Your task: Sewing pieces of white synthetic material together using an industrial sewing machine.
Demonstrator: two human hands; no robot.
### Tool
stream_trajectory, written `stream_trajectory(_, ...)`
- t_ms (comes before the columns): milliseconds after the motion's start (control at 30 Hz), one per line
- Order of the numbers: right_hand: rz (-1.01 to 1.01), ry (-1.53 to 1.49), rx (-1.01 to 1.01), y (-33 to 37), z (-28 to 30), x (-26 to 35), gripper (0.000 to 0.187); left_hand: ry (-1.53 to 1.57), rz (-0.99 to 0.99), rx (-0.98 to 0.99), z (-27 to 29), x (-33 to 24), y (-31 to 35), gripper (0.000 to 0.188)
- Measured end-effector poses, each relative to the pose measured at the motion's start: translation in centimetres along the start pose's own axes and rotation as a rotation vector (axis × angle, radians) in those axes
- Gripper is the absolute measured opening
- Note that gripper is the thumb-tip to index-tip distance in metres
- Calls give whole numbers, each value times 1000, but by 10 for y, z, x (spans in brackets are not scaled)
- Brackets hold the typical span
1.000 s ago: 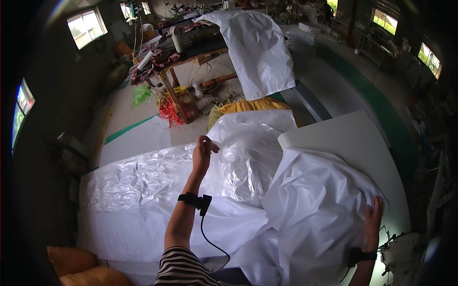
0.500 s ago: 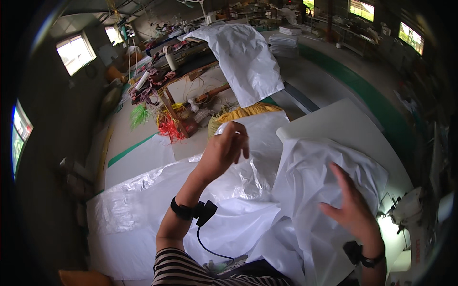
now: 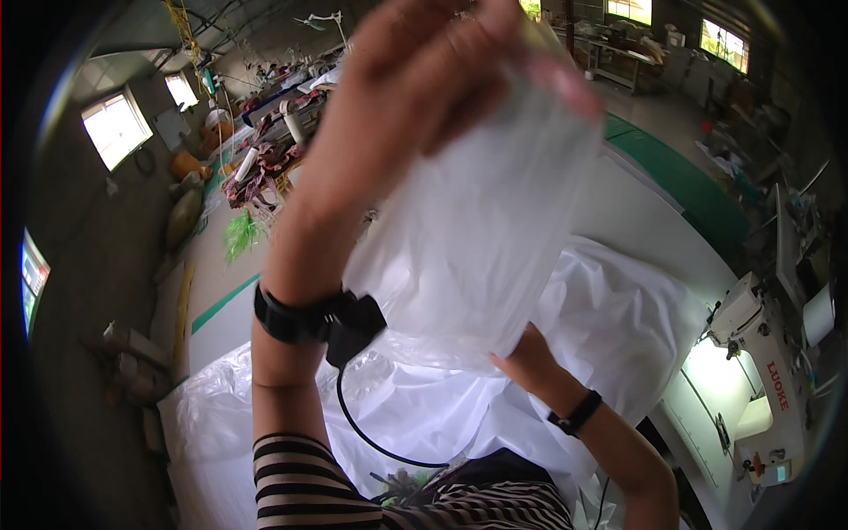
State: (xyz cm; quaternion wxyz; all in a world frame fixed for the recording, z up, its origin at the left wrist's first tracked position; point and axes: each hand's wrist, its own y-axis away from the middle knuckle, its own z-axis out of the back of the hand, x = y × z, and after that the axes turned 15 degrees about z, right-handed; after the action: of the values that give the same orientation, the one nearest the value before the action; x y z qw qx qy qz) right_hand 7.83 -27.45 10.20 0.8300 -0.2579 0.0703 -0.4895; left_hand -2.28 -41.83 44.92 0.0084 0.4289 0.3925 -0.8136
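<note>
My left hand (image 3: 420,84) is raised high at the top centre, its fingers closed on the upper part of a thin, translucent white plastic sheet (image 3: 481,230). Motion blurs those fingertips. The sheet hangs down in front of me, hiding part of the table behind it. At its lower right corner, my right hand (image 3: 534,364) pinches the edge between thumb and fingers. Beneath lies a heap of crumpled white sheeting (image 3: 618,309). Shinier clear plastic (image 3: 212,393) spreads over the table at the left.
A lit white sewing machine (image 3: 751,344) stands at the right edge of the table. Farther left are a cluttered bench with cloth and rolls (image 3: 274,159) and a bunch of green strands (image 3: 238,234). A black cable (image 3: 380,446) runs from my left wrist strap.
My left hand has risen, lifting the plastic sheet. My right hand has moved left and closed on its lower edge; it was open before. The view has shifted, showing more of the sewing machine.
</note>
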Motion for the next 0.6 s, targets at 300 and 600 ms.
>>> stream_trajectory(300,-532,137,-270,121,114,-17,23,-135,-194,-400,88,-8,-50,13)
stream_trajectory(600,-812,55,-237,90,145,-63,14,-226,-116,-521,256,-6,-27,42)
